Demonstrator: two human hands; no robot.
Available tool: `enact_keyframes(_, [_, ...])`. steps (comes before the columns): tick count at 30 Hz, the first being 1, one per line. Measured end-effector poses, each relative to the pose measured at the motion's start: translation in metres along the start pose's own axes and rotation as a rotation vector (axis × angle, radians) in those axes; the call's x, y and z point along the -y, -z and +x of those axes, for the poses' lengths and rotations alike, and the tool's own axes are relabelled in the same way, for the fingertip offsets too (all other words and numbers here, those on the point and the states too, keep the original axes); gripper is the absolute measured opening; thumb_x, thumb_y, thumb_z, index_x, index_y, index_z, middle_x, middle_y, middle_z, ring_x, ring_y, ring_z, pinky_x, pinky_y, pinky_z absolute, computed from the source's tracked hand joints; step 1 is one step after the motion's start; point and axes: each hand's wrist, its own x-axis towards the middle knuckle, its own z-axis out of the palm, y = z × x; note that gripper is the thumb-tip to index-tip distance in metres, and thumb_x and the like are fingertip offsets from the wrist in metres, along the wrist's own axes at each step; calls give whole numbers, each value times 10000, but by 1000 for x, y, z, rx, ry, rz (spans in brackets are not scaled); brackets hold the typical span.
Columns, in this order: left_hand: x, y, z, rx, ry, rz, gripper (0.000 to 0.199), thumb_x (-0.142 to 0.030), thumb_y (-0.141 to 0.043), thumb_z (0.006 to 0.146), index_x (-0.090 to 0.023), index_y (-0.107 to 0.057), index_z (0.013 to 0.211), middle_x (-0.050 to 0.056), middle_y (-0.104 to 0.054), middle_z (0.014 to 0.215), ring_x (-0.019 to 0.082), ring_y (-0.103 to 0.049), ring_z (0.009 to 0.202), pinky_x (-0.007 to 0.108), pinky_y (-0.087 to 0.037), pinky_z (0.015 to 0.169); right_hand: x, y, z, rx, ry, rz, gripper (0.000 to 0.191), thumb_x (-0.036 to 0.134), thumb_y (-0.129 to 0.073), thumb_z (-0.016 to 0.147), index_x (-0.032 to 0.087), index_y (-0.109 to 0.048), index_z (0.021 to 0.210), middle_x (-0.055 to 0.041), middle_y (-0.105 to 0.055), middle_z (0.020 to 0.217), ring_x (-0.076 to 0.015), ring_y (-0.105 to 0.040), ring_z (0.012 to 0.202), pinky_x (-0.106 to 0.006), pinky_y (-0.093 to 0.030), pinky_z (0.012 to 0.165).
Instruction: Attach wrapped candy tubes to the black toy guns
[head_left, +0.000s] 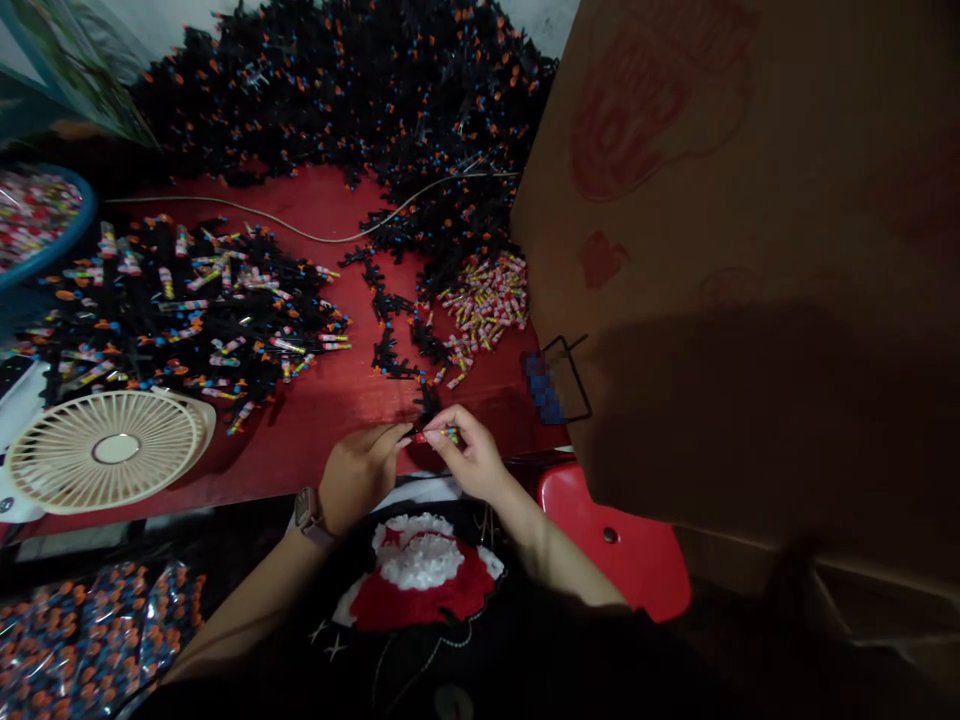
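Note:
My left hand (361,472), with a watch at the wrist, pinches a small black toy gun near the table's front edge; the fingers mostly hide it. Facing it, my right hand (472,456) closes thumb and finger on a small candy tube (451,434) with a yellow-green end. The fingertips of both hands nearly meet, and whether tube and gun are joined cannot be made out. Just beyond lies a black toy gun (427,399). A loose pile of candy tubes (486,305) sits past my right hand, beside a trail of toy guns (386,305).
Black toy guns heap up (352,90) at the back of the red table (315,430). Toy guns with tubes (187,300) lie left, near a cream fan (112,450) and blue basin (88,210). A cardboard box (720,250) walls the right, above a red stool (615,560). A cord (300,235) crosses the table.

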Motion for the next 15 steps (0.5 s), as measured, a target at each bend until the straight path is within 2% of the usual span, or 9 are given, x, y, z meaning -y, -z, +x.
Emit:
enact_keyframes(4, [-1, 4, 2, -21, -72, 60, 293, -116, -518, 1067, -147, -764, 1222, 110, -850, 1067, 244, -818, 923, 367, -666, 860, 7, -3, -1, -52, 36, 15, 262, 484, -661, 1061, 226, -690, 1030, -40, -749, 960, -197, -701, 896, -320, -572, 843])
enact_keyframes(6, [-1, 5, 1, -12, -98, 91, 295, -96, -523, 1049, -153, -767, 1206, 111, -849, 1059, 243, -811, 910, 369, -662, 857, 7, -3, -1, -66, 35, 17, 255, 477, -665, 1058, 225, -690, 1021, -30, -736, 920, -188, -684, 847, -307, -563, 797])
enact_keyframes(10, [-6, 9, -2, -35, -86, 116, 279, -85, -548, 1019, -170, -754, 1187, 96, -839, 1017, 228, -796, 872, 354, -655, 814, 3, -3, -1, -13, -17, -23, 289, 492, -685, 1043, 226, -678, 933, 2, -682, 798, -159, -602, 699, -271, -499, 664])
enact_keyframes(15, [-17, 18, 5, -144, -155, 107, 279, -46, -560, 996, -167, -691, 1211, 77, -828, 987, 214, -778, 832, 350, -633, 773, 5, -3, -4, -116, 7, 44, 322, 517, -666, 1063, 228, -664, 919, -8, -701, 825, -169, -641, 755, -290, -526, 744])
